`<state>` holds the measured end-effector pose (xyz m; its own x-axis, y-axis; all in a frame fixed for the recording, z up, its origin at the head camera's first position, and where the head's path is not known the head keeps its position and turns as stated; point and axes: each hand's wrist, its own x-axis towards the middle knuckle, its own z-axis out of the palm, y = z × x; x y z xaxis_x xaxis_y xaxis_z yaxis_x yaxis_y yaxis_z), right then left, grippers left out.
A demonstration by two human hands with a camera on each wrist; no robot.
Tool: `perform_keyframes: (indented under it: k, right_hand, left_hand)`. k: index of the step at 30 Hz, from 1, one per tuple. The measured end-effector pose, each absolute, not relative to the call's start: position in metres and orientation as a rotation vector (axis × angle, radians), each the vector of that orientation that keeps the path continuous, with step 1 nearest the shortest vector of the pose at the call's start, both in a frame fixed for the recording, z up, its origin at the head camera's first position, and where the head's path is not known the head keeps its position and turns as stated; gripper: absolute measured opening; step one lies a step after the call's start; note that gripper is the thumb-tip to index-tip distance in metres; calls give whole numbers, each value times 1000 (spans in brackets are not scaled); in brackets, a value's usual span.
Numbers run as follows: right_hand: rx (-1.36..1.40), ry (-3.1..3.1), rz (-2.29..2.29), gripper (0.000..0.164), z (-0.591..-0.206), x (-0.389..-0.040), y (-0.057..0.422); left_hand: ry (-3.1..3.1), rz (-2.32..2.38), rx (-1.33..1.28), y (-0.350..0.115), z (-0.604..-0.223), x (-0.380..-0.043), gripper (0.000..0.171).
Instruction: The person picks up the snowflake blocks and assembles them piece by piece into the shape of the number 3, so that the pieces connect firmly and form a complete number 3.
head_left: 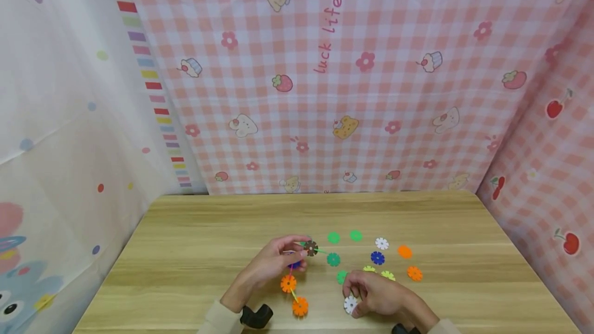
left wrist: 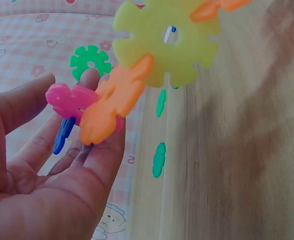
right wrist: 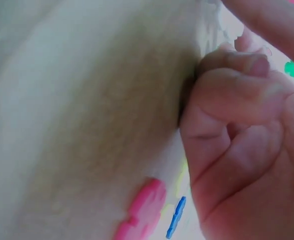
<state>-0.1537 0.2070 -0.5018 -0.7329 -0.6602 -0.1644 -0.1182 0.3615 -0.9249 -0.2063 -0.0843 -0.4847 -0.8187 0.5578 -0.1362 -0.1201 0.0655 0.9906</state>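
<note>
My left hand [head_left: 277, 262] holds a chain of notched plastic discs between thumb and fingers. A brown disc [head_left: 311, 248] shows at its fingertips, and a teal disc [head_left: 333, 259] extends to the right. Toward me hang two orange discs [head_left: 299, 306], linked by a yellow disc [left wrist: 167, 47] standing on edge in the head view. Pink [left wrist: 69, 100] and blue [left wrist: 63, 136] discs sit by the fingers in the left wrist view. Low over the table, my right hand [head_left: 382, 293] pinches a white disc [head_left: 350, 304]; its fingers hide most of their grip in the right wrist view.
Loose discs lie beyond and beside the right hand on the wooden table [head_left: 185, 251]: green [head_left: 356, 235], white [head_left: 382, 243], blue [head_left: 378, 257], orange [head_left: 415, 273] and yellow-green [head_left: 388, 276]. A pink disc [right wrist: 144, 210] appears beneath the right wrist. Patterned cloth [head_left: 325, 117] hangs behind the table.
</note>
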Motion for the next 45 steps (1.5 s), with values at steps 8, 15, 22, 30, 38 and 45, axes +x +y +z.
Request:
perform_keyframes:
  k: [8, 15, 22, 30, 38, 45]
  right_hand:
    - [-616, 2149, -1362, 21, -500, -157, 205]
    - [-578, 2190, -1407, 10, -497, -159, 206]
    - [-585, 2261, -1565, 16, -492, -163, 203]
    - [-424, 2357, -1759, 13, -485, -170, 192]
    - [-309, 2384, -1899, 14, -478, -171, 181]
    - [-257, 2406, -1977, 12, -477, -169, 171]
  left_hand:
    - [1859, 1809, 407, -85, -485, -207, 35]
    - [1862, 1807, 413, -86, -486, -208, 35]
    - [1841, 1814, 413, -85, -486, -208, 35]
    - [1835, 1831, 395, -86, -483, -208, 37]
    - [1823, 1850, 380, -84, -479, -208, 38]
    - [1822, 1860, 383, -83, -478, -206, 39]
